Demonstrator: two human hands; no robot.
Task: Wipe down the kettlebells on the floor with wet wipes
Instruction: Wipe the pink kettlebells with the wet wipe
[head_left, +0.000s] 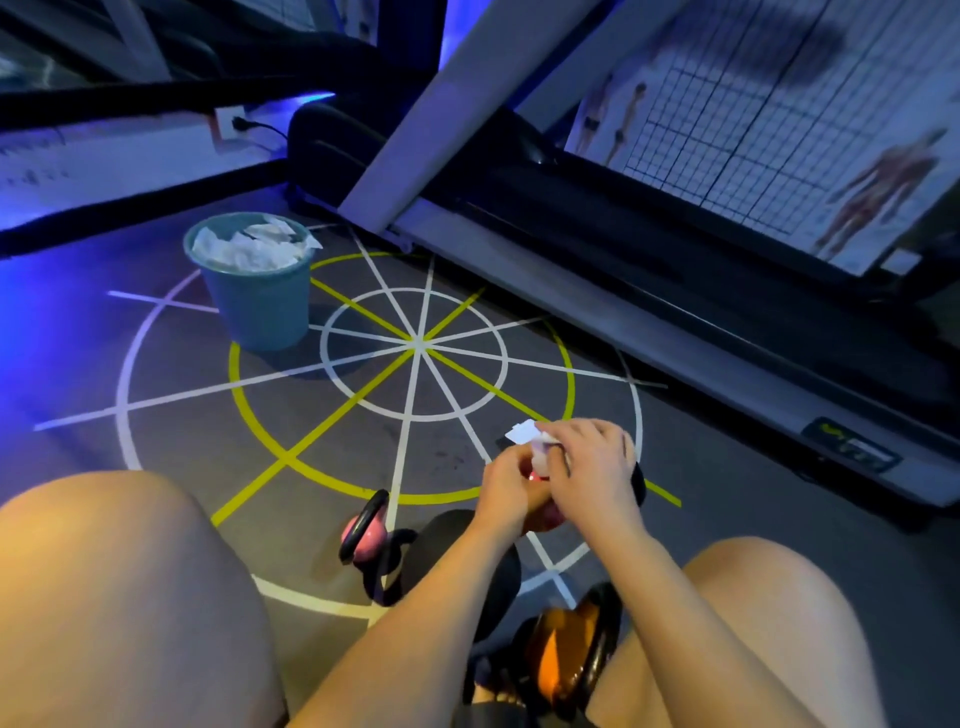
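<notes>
Both hands meet low in the middle right of the head view, above the floor markings. My right hand (592, 462) pinches a white wet wipe (524, 432) whose corner sticks out to the left. My left hand (506, 488) grips a small pack with a reddish spot (537, 470) under the wipe; most of it is hidden. A pink kettlebell (363, 530) with a black handle lies on the floor left of my arms. A large black kettlebell (498, 577) sits beneath my forearms. An orange kettlebell (566, 649) stands between my knees.
A teal waste bin (257, 301) filled with used white wipes stands at the upper left on the marked floor. A treadmill (675, 322) runs diagonally along the right side. My bare knees fill the lower corners. A black frame bar crosses the far left.
</notes>
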